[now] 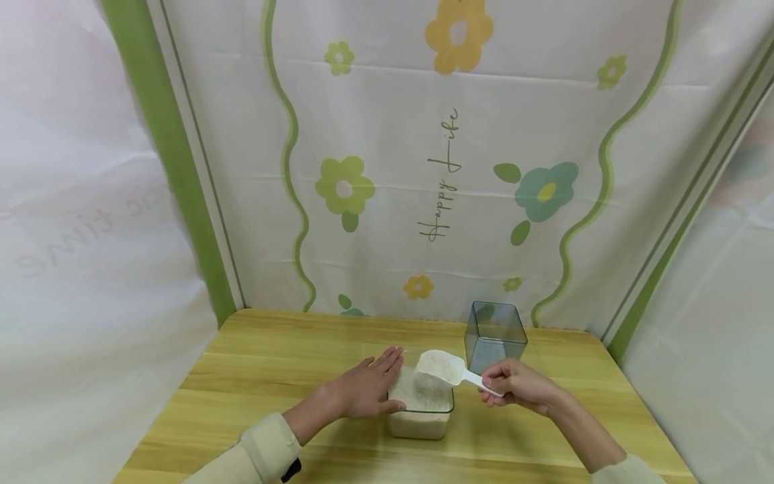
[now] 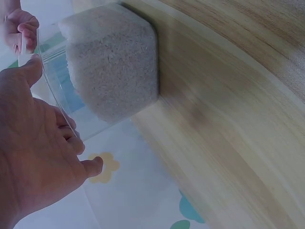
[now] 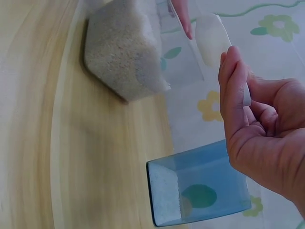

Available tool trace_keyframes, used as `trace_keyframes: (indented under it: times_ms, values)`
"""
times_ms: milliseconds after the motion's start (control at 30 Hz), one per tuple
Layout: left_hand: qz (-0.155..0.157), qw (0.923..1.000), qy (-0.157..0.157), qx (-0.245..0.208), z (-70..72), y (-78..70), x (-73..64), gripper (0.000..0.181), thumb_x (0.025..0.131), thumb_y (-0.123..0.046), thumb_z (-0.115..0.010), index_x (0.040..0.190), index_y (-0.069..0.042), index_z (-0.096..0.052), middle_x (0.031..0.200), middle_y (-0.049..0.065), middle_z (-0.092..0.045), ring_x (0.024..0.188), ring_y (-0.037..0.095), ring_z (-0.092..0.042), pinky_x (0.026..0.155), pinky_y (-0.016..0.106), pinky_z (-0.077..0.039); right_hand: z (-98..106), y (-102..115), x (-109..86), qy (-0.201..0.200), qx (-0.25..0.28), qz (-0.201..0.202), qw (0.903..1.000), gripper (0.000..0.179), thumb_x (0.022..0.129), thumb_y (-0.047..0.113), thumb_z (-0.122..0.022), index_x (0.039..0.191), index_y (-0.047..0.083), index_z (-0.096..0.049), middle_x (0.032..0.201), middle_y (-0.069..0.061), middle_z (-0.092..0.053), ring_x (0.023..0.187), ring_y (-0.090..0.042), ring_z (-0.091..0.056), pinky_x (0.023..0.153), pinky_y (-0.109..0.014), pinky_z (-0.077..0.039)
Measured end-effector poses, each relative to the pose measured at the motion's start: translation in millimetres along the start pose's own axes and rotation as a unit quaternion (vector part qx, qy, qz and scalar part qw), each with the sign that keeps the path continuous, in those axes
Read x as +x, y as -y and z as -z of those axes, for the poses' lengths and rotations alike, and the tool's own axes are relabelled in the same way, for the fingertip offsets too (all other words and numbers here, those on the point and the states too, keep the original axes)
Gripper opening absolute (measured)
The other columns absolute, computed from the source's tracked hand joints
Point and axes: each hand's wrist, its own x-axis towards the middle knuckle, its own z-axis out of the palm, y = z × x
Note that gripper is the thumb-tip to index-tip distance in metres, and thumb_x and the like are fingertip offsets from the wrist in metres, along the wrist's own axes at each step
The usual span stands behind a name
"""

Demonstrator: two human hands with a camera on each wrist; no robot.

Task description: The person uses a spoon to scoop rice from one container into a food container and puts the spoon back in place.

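My right hand [image 1: 521, 388] pinches the handle of a white scoop [image 1: 474, 379] between thumb and fingers. The scoop holds a heap of rice [image 1: 440, 366] and hangs tilted over a clear square container [image 1: 418, 426]. That container is filled with rice well up its walls, as the left wrist view shows [image 2: 114, 62]. My left hand [image 1: 370, 388] rests at the container's left rim, fingers extended toward the back and thumb over the near corner. In the right wrist view, the scoop's bowl [image 3: 210, 40] is beside the container's opening, and part of its handle is hidden by my fingers.
A bluish see-through bin [image 1: 497, 334] stands upright behind and right of the rice container, close to my right hand. The wooden table [image 1: 272, 363] ends at a white flowered curtain [image 1: 375, 262] at the back, with more curtain on both sides.
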Motion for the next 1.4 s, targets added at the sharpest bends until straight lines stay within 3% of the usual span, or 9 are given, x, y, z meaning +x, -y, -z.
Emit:
trace_keyframes:
  times_ms: [700, 1033, 1400]
  values:
    - [0.004, 0.9999, 0.002, -0.016, 1.3, -1.4, -1.3, 0.087, 0.101, -0.064, -0.037, 0.161, -0.006, -0.012, 0.169, 0.007, -0.002, 0.157, 0.021, -0.004, 0.121, 0.051, -0.028, 52, 11, -51.4, -0.036, 0.005, 0.027, 0.9989, 0.024, 0.106, 0.005, -0.044, 0.104, 0.005, -0.068, 0.094, -0.001, -0.073, 0.084, -0.005, -0.069, 0.073, -0.014, -0.056]
    - [0.004, 0.9998, 0.000, -0.018, 1.6, -1.3, -3.1, 0.087, 0.101, -0.064, -0.036, 0.161, -0.006, -0.012, 0.169, 0.007, -0.002, 0.157, 0.022, -0.005, 0.120, 0.051, -0.029, 77, 17, -65.5, -0.059, 0.011, 0.039, 0.9975, 0.030, 0.106, 0.003, -0.040, 0.105, 0.009, -0.069, 0.097, -0.001, -0.074, 0.088, -0.005, -0.070, 0.076, -0.015, -0.056]
    - [0.002, 0.9997, -0.004, -0.022, 0.4, -0.4, -3.6, 0.087, 0.101, -0.064, -0.036, 0.161, -0.006, -0.012, 0.169, 0.007, -0.002, 0.157, 0.022, -0.004, 0.121, 0.052, -0.028, 92, 28, -69.6, -0.147, -0.028, 0.010, 0.9887, 0.026, 0.106, 0.005, -0.045, 0.106, 0.011, -0.070, 0.094, -0.001, -0.073, 0.085, -0.006, -0.072, 0.075, -0.015, -0.057]
